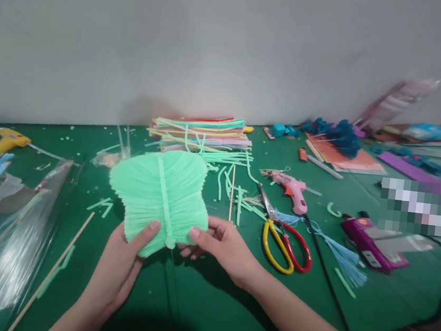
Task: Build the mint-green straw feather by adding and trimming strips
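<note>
A mint-green leaf-shaped piece (162,190) made of many thin straw strips with a central rib is held up over the green table (189,300). My left hand (124,261) grips its lower left edge, thumb on the front. On the lower right edge my right hand (223,245) pinches it with the thumb on top. Both hands are at the leaf's base.
A stack of coloured straws (202,131) lies behind the leaf, with cut green pieces scattered around. Scissors with yellow and red handles (284,239), a pink glue gun (293,190), a purple device (373,241), a yellow glue gun (2,143), wooden sticks (53,268) and clear plastic wrap (8,247) lie about.
</note>
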`<act>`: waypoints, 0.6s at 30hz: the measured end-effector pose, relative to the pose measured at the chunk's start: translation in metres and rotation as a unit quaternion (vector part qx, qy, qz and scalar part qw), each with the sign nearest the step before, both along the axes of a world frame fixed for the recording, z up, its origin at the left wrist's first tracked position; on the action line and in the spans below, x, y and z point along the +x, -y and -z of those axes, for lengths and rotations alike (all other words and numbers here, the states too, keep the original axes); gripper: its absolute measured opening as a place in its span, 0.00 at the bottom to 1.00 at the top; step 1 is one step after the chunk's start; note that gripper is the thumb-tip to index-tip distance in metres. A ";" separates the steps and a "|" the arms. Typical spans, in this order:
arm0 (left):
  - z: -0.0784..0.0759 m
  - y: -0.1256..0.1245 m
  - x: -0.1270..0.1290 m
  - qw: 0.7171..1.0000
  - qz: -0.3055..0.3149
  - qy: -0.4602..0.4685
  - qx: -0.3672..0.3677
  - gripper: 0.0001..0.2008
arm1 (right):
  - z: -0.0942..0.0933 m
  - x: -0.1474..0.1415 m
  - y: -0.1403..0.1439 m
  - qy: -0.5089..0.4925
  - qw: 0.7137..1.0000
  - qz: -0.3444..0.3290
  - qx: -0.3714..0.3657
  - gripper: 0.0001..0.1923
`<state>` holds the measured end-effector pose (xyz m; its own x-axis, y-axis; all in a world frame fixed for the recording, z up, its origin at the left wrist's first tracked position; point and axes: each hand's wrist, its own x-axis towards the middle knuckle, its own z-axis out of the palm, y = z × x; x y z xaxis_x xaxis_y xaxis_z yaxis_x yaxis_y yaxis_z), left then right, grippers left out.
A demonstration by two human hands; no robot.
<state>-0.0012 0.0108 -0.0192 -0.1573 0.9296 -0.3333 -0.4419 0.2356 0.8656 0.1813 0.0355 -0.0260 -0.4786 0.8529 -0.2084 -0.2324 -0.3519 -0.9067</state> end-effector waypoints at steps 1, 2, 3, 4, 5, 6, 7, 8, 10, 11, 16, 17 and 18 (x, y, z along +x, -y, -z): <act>0.000 0.000 0.000 1.000 0.007 -0.004 -0.002 0.31 | 0.000 0.000 0.001 -0.003 1.000 -0.002 -0.001 0.18; 0.001 0.001 0.000 1.000 0.015 -0.010 -0.003 0.29 | 0.000 -0.001 0.001 -0.006 1.000 0.002 0.000 0.18; 0.001 0.002 -0.001 0.999 0.027 -0.021 -0.001 0.27 | 0.000 -0.001 0.002 -0.008 1.000 0.011 0.002 0.17; 0.002 0.003 -0.001 0.998 0.044 -0.040 0.002 0.24 | 0.000 -0.001 0.003 -0.009 1.000 0.022 0.006 0.16; 0.002 0.004 -0.002 0.996 0.061 -0.065 0.004 0.20 | -0.001 -0.001 0.003 -0.010 0.999 0.032 0.012 0.16; 0.003 0.005 -0.002 0.993 0.077 -0.090 0.006 0.16 | -0.001 0.000 0.004 -0.010 0.999 0.041 0.018 0.15; 0.003 0.005 -0.003 0.990 0.089 -0.111 0.006 0.13 | -0.001 0.000 0.004 -0.010 0.998 0.049 0.025 0.14; 0.004 0.006 -0.003 0.987 0.097 -0.127 0.005 0.11 | -0.001 0.001 0.004 -0.009 0.998 0.057 0.030 0.14; 0.004 0.007 -0.003 0.986 0.102 -0.134 0.001 0.10 | 0.000 0.001 0.005 -0.004 0.997 0.070 0.040 0.14; 0.003 0.008 -0.003 0.986 0.101 -0.130 0.000 0.10 | 0.000 0.001 0.005 -0.002 0.996 0.076 0.044 0.14; 0.000 0.008 0.000 0.992 0.095 -0.077 0.002 0.09 | -0.002 -0.001 0.007 -0.004 0.990 0.128 0.066 0.12; -0.001 0.008 0.001 0.993 0.093 -0.069 0.002 0.09 | -0.002 -0.002 0.008 -0.004 0.988 0.138 0.071 0.11; -0.001 0.008 0.001 0.994 0.091 -0.064 0.002 0.09 | -0.003 -0.002 0.008 -0.004 0.987 0.141 0.074 0.11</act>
<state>-0.0001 0.0033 -0.0179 -0.0275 0.9477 -0.3179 -0.2796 0.2981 0.9127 0.1792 0.0272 -0.0233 -0.2184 0.9734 -0.0691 -0.3094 -0.1363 -0.9411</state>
